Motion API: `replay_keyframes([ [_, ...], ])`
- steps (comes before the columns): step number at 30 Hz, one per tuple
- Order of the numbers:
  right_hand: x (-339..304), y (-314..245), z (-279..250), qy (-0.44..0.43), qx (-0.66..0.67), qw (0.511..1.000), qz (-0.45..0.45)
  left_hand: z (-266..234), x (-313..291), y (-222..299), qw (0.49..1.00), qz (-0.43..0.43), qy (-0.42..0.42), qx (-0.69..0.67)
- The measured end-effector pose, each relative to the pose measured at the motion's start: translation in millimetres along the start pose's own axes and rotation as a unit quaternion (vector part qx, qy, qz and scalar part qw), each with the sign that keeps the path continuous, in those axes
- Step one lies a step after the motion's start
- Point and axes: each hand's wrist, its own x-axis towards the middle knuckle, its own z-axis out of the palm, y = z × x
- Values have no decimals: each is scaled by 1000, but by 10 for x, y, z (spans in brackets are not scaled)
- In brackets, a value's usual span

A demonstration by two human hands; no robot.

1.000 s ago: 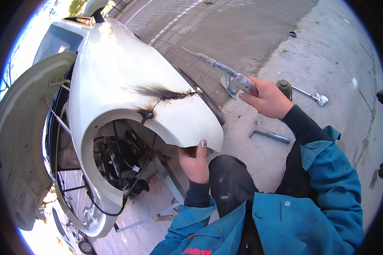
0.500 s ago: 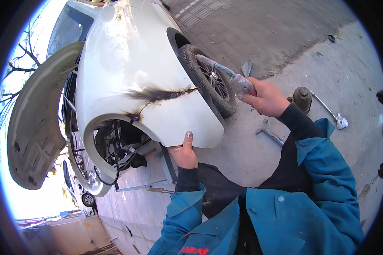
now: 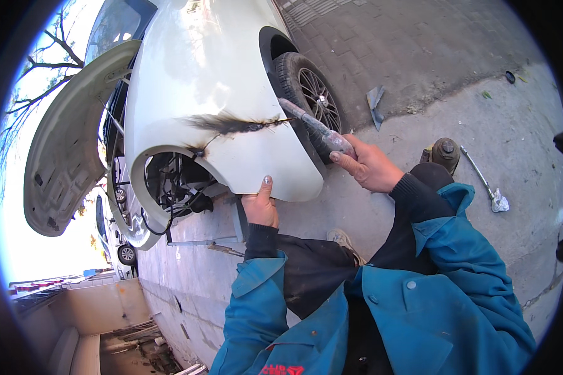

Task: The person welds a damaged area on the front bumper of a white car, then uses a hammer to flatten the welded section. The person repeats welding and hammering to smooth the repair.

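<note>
A white car body panel [image 3: 231, 81] fills the upper middle, with a black scorched crack [image 3: 231, 125] running to its wheel-side edge. My left hand [image 3: 260, 208] grips the panel's lower edge, thumb on the outer face and fingers hidden behind. In my right hand [image 3: 372, 165] is a worn, paint-spattered stick-shaped tool [image 3: 316, 126] with a reddish grip, its kind unclear. Its far end lies over the panel's edge near the crack; whether it touches cannot be told. A second burnt patch [image 3: 197, 150] sits by the round opening [image 3: 175, 181], where wires and dark parts show.
The car's wheel [image 3: 309, 94] stands behind the tool. A raised hood [image 3: 69, 137] is at the left. On the ground at right are a dark metal jack-like object [image 3: 445, 153] and a metal rod [image 3: 478, 172] with a whitish wrapped end. A grey scrap [image 3: 375, 105] lies beyond my right hand.
The tool's far end has gone from over the wheel to the panel's edge near the crack. My right hand has moved slightly leftward and down. The whole view has shifted; my left hand keeps its grip.
</note>
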Motion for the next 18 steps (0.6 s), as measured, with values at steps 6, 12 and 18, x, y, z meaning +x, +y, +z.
replay_keyframes([
  [6,21,120,-242,-5,6,999,36,18,26,-15,1000,22,-3,2],
  [12,-4,224,-312,-12,-107,993,55,21,-11,-84,999,13,6,-29],
  [18,67,404,-444,40,-202,975,85,104,30,-182,996,8,46,-79],
])
